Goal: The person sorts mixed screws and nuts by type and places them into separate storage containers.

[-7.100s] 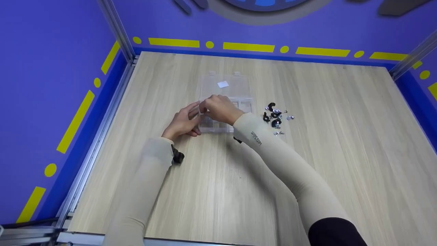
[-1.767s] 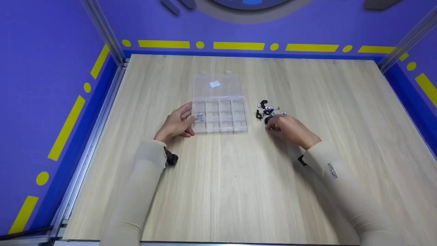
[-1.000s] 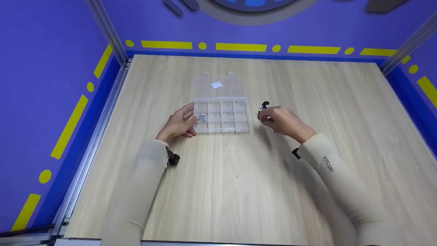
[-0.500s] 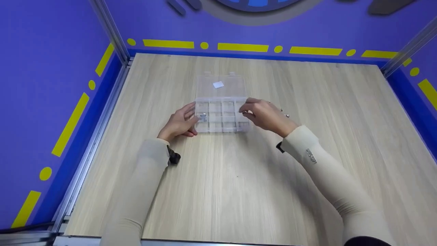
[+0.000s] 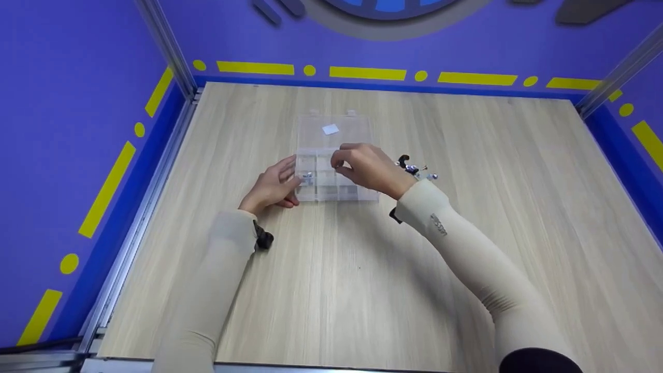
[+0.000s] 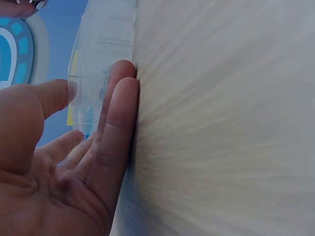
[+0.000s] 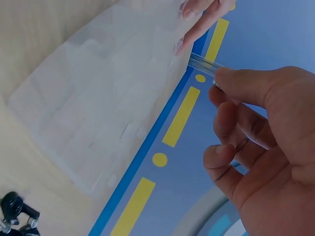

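A clear plastic compartment box (image 5: pixel 357 196) lies on the table with its lid (image 5: pixel 352 129) folded back. My left hand (image 5: pixel 270 187) holds its left side, thumb at the rim and fingers along the outer wall, as the left wrist view shows too. Small silvery pieces (image 5: pixel 307 178) lie in a left compartment. Over the box's middle, my right hand (image 5: pixel 368 167) pinches a small shiny metal piece (image 7: pixel 216 85) between thumb and index finger. Most of that piece is hidden by the fingertips. The right hand also covers several compartments in the head view.
Right of the box lies a small pile of black parts (image 5: pixel 403 160) and metal hardware (image 5: pixel 413 170), partly behind the right wrist. A white label (image 5: pixel 330 129) is on the lid. Blue walls with yellow marks (image 5: pixel 368 73) enclose the wooden table (image 5: pixel 311 300).
From the pile at the right, my right hand has moved left over the box, now carrying a small metal piece. Silvery pieces show in the left compartment throughout the recent frames. My left hand stays put.
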Action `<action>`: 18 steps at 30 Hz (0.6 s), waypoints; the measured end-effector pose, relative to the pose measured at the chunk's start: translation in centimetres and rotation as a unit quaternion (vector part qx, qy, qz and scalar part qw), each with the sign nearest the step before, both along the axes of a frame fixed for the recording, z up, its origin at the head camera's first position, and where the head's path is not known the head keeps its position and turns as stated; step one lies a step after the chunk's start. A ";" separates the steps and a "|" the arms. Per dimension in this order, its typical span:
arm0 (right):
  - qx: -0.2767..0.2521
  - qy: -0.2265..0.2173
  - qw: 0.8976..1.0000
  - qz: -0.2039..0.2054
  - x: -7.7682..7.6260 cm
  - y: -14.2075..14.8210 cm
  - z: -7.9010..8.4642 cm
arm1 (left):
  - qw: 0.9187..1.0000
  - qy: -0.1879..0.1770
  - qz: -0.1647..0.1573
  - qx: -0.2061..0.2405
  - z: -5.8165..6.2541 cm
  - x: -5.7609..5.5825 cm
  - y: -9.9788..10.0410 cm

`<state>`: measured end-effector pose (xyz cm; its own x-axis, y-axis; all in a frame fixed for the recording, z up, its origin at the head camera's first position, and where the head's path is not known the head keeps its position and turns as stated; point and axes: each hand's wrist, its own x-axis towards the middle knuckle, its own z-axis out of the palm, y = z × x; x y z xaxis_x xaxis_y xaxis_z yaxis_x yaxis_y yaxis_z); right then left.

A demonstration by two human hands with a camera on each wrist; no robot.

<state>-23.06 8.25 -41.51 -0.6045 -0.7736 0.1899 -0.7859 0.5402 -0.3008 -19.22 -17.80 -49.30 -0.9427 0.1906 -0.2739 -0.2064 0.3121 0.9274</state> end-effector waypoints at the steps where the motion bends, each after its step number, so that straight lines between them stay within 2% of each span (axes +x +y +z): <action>1: -0.001 -0.002 1.000 0.002 -0.1 -0.3 0.1 | 1.000 0.001 0.000 -0.002 0.0 0.0 0.0; 9: 0.007 -0.023 1.000 0.008 -0.4 -2.3 0.1 | 1.000 0.003 -0.002 -0.003 -0.1 0.0 0.1; 18: 0.051 -0.040 0.998 0.012 -1.1 -3.6 -0.2 | 1.000 0.005 -0.007 -0.005 0.1 0.0 -0.1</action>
